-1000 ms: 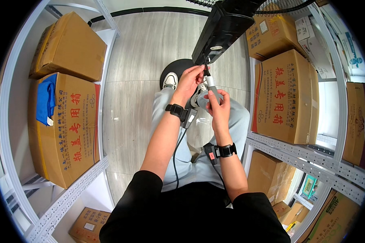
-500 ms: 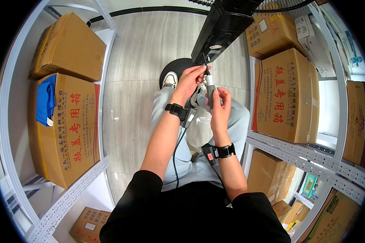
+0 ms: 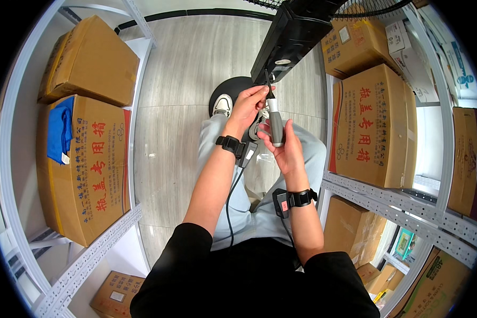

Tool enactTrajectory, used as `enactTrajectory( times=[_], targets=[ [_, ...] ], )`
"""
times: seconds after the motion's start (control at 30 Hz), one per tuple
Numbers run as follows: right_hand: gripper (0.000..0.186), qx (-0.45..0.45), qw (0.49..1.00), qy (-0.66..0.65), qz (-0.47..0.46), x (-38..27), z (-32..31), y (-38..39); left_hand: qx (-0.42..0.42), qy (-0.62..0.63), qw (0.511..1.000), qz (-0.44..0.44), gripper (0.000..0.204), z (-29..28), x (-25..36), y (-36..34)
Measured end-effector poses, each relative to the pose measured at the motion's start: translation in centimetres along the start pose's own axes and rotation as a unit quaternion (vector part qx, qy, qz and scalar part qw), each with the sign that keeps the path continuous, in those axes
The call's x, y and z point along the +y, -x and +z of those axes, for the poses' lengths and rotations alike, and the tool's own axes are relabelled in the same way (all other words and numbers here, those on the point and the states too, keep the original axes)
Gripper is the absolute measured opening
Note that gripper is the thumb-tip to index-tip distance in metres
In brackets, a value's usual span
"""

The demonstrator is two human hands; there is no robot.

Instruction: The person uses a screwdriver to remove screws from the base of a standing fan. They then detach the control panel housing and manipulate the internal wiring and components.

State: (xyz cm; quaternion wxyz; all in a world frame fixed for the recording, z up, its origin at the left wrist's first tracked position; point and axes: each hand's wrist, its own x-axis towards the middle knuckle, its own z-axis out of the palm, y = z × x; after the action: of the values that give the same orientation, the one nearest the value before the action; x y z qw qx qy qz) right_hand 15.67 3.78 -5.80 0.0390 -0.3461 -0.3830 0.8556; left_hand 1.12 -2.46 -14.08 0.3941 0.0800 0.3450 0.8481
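Observation:
My left hand (image 3: 245,110) pinches near the black shaft of a grey-and-white screwdriver (image 3: 275,127), just below a black pedestal fan's column (image 3: 289,45); the shaft reaches up to the column's lower end. My right hand (image 3: 285,147), palm turned up, holds the handle loosely in curled fingers, thumb lifted away from it. The fan's round base (image 3: 220,90) lies behind my shoe (image 3: 222,106). Both wrists carry black strapped devices with cables.
Metal shelving (image 3: 77,270) on the left holds cardboard boxes (image 3: 93,61) and a folded blue cloth (image 3: 59,130). More cardboard boxes (image 3: 371,127) fill the right shelving (image 3: 437,212). The fan's wire guard (image 3: 365,11) overhangs at the top. My legs (image 3: 307,159) are bent below my hands.
My right hand has loosened round the handle and turned palm up, its thumb off the grip and the wrist slightly further right. My left hand stays in place.

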Motion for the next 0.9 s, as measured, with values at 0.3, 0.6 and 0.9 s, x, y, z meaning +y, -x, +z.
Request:
enactTrajectory(
  times=[0.3,0.6,0.9],
  targets=[
    [0.037,0.033,0.994,0.084,-0.065,0.4,-0.1,-0.5,0.013,0.006,1.0,0.011,0.026,0.5,0.1,0.0],
    [0.033,0.048,0.979,0.162,-0.111,0.8,-0.6,-1.4,0.017,0.028,0.999,0.005,0.025,0.8,0.1,-0.2],
    [0.035,0.098,0.961,0.182,-0.183,1.6,-2.0,-0.6,0.015,0.057,0.998,0.009,0.028,-0.4,-0.2,-0.7]
  ],
)
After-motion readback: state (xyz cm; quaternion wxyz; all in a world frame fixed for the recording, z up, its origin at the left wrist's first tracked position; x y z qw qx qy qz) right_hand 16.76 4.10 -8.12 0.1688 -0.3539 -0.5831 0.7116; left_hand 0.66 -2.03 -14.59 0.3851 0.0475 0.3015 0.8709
